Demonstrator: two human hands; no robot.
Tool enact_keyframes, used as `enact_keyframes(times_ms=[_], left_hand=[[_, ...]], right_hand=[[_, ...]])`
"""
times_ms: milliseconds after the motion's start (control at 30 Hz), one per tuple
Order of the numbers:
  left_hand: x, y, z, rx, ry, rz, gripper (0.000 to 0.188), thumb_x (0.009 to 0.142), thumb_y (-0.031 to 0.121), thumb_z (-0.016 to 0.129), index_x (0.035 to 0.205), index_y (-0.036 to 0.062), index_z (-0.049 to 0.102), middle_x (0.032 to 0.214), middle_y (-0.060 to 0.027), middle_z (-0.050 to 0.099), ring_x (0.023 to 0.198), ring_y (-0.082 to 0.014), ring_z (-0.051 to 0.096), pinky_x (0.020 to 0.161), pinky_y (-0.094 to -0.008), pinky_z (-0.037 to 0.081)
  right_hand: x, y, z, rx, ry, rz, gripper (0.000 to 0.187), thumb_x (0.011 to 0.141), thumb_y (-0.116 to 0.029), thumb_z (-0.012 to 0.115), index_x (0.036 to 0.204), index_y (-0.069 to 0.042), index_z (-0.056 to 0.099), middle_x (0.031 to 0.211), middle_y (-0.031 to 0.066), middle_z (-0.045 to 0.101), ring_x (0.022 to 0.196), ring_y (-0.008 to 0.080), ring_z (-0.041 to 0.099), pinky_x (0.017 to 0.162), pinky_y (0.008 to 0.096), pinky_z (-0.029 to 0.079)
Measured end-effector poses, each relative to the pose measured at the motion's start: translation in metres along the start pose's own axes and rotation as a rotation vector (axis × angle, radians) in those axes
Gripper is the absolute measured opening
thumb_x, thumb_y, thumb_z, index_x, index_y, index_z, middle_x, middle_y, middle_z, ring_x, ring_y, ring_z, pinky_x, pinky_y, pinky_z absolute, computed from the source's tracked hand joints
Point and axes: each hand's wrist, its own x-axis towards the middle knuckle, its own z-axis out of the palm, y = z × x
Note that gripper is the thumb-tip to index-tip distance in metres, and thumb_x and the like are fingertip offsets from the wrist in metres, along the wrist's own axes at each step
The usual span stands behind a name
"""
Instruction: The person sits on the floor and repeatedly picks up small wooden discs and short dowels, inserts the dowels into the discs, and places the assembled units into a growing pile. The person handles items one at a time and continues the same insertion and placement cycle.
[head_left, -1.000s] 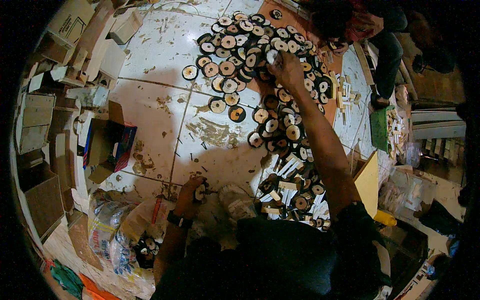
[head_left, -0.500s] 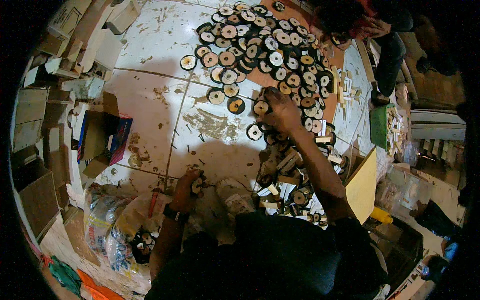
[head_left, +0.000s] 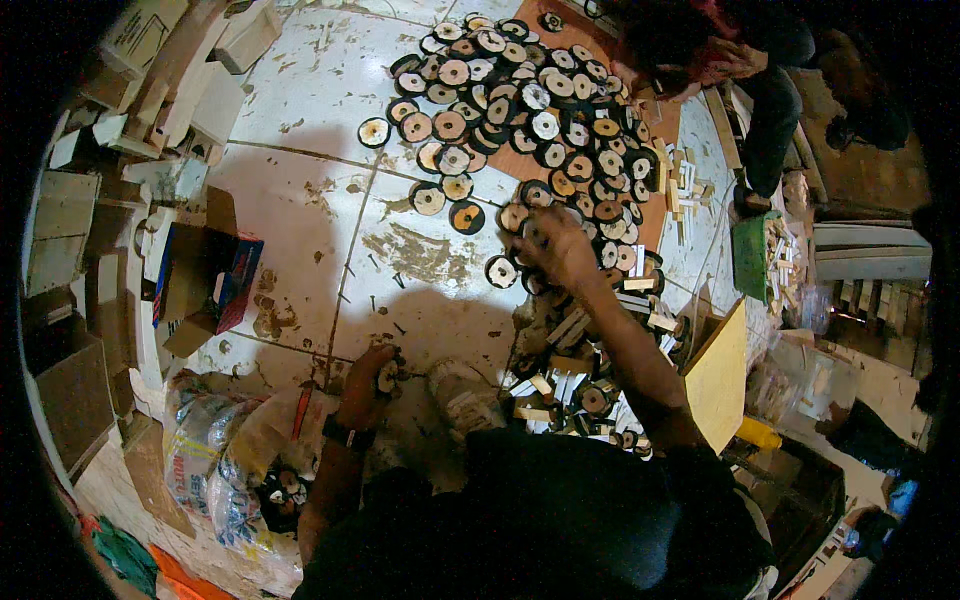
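My left hand [head_left: 366, 388] is closed around a pale round wooden disc [head_left: 388, 377], low over the tiled floor at the front left. My right hand [head_left: 562, 248] reaches to the near edge of a big pile of wooden discs [head_left: 545, 125], each with a dark rim and a centre hole. Its curled fingers appear to grip one disc [head_left: 535, 233], partly hidden and blurred. Beside those fingers lie a brown disc [head_left: 513, 217] and a pale disc [head_left: 501, 271]. Several screws or nails [head_left: 398, 279] are scattered on the tile between my hands.
Wood strips and discs [head_left: 565, 385] lie heaped by my right forearm. A clear plastic bag [head_left: 215, 455] with discs stands at front left, near an open cardboard box [head_left: 205, 280]. A green container [head_left: 752, 255] of wood sticks is at right. Another person's hand [head_left: 735, 60] is at far right.
My right hand has drawn slightly back toward me, off the brown disc, uncovering a disc beyond it. My left hand keeps its disc. The whole view has shifted slightly.
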Motion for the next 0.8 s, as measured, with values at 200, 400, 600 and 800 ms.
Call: enact_keyframes(times_ms=[200,400,600,800], left_hand=[[-0.006,0.010,0.007,-0.192,0.101,-0.235,0.037,0.089,0.038,0.058,0.110,0.0079,0.058,0.107,-0.0042,0.056,0.092,-0.0199,0.055,0.077,-0.0379,0.044],[-0.006,0.015,0.010,-0.194,0.081,-0.240,0.038,0.089,0.040,0.057,0.108,0.0076,0.059,0.103,-0.0046,0.058,0.092,-0.0183,0.055,0.077,-0.0387,0.045],[-0.005,0.010,0.003,-0.124,0.074,-0.228,0.035,0.090,0.039,0.056,0.105,0.0079,0.059,0.100,-0.0048,0.059,0.088,-0.0161,0.055,0.071,-0.0351,0.045],[0.001,-0.005,-0.002,-0.071,0.049,-0.054,0.038,0.090,0.040,0.057,0.109,0.0064,0.058,0.100,-0.0053,0.059,0.089,-0.0163,0.057,0.070,-0.0354,0.046]], right_hand=[[0.090,0.081,-0.024,-0.143,0.469,-0.127,0.037,0.081,-0.020,0.068,0.111,0.000,0.060,0.102,0.0207,0.063,0.084,0.0330,0.062,0.067,0.0423,0.052],[0.094,0.080,-0.025,-0.290,0.316,-0.143,0.055,0.075,-0.031,0.074,0.120,-0.006,0.056,0.110,0.0217,0.060,0.089,0.0371,0.063,0.069,0.0424,0.054],[0.031,0.022,0.016,-0.218,-0.124,-0.113,0.069,0.072,-0.044,0.074,0.131,-0.017,0.051,0.128,0.0087,0.053,0.121,0.0315,0.046,0.097,0.0473,0.038],[0.031,0.024,0.032,-0.380,-0.152,-0.142,0.052,0.081,-0.045,0.066,0.126,-0.021,0.056,0.127,0.0096,0.053,0.119,0.0321,0.047,0.101,0.0484,0.035]])
